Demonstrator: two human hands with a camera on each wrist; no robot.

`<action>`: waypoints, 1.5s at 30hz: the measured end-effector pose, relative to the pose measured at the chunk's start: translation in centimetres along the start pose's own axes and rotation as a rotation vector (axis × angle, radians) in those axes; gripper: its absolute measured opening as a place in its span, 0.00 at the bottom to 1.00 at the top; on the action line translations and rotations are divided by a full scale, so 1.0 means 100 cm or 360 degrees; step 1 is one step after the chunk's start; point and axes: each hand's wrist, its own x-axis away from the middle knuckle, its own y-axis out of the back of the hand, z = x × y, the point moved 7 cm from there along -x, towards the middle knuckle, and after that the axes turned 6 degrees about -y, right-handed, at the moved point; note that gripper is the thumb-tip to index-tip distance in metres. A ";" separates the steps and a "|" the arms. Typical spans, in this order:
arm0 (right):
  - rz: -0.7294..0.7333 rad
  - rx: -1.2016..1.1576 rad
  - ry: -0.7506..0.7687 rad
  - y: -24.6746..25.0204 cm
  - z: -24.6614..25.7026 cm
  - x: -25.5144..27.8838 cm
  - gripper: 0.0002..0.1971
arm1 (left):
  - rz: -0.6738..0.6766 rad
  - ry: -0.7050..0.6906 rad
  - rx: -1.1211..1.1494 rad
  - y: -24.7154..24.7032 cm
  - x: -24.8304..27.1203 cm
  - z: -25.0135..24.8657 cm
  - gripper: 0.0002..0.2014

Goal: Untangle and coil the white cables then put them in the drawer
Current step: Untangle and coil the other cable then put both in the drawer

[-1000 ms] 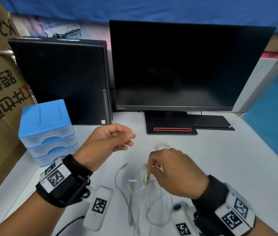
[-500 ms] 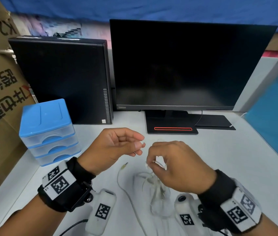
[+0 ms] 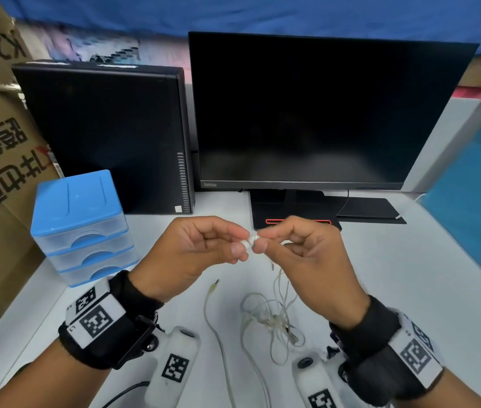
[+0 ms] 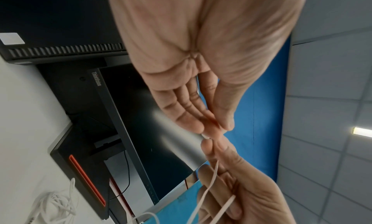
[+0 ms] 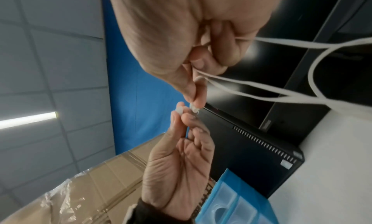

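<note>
While pinched: cables (image 3: 274, 316) seemingly hanging downward.

Even, bright overhead illumination; a long ceiling strip lamp (image 4: 362, 132) appears as a burnt-out white bar in both wrist views. The glossy black monitor screen (image 4: 167, 132) carries soft grey glare, and shadows on the matte white desk surface (image 3: 410, 275) are faint. Wide-angle distortion bows straight edges outward, while nearby skin and the thin white cable strands (image 5: 281, 93) look soft and blurred.
</note>
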 end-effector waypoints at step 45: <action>0.0057 0.0255 -0.0289 -0.032 -0.081 0.031 0.08 | -0.0531 0.0377 -0.0068 0.006 0.069 0.087 0.15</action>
